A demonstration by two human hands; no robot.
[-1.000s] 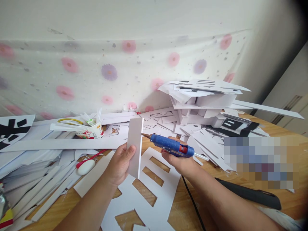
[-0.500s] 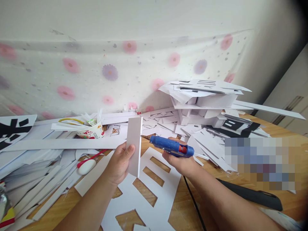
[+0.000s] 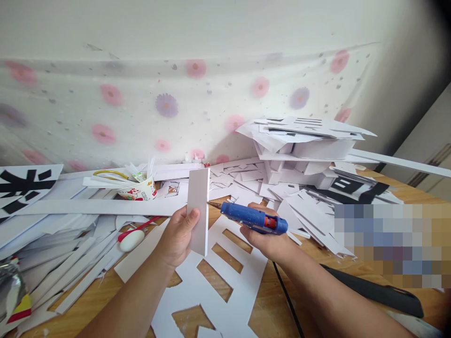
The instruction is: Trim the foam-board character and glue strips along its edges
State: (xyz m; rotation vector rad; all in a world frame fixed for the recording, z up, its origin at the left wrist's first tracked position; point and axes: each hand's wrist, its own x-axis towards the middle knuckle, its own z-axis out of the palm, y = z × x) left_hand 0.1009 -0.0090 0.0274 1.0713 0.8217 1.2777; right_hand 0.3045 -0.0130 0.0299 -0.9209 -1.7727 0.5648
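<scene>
My left hand [image 3: 179, 237] is closed on a narrow white foam board strip [image 3: 198, 216], thumb on its face, and holds it upright. A blue glue gun [image 3: 253, 218] lies in my right hand [image 3: 264, 239], its fingers wrapped around the handle, which is mostly hidden. The gun's metal nozzle points left and meets the strip's right edge, a little below mid-height. A clear glue stick [image 3: 299, 233] pokes out of the gun's back. Beneath both hands is a white board with rectangular cutouts [image 3: 243, 286], flat on the wooden table.
White offcuts [image 3: 81, 263] cover the left side, beside a red spoon with a white bowl [image 3: 132, 240] and a paper cup [image 3: 139, 190]. A stacked white board structure [image 3: 306, 155] stands back right. A black cord [image 3: 287, 300] and a long black object [image 3: 373, 288] lie at right.
The nozzle has moved slightly down along the strip's edge. My whole view has shifted a little left, so everything appears further right. Both hands keep their holds.
</scene>
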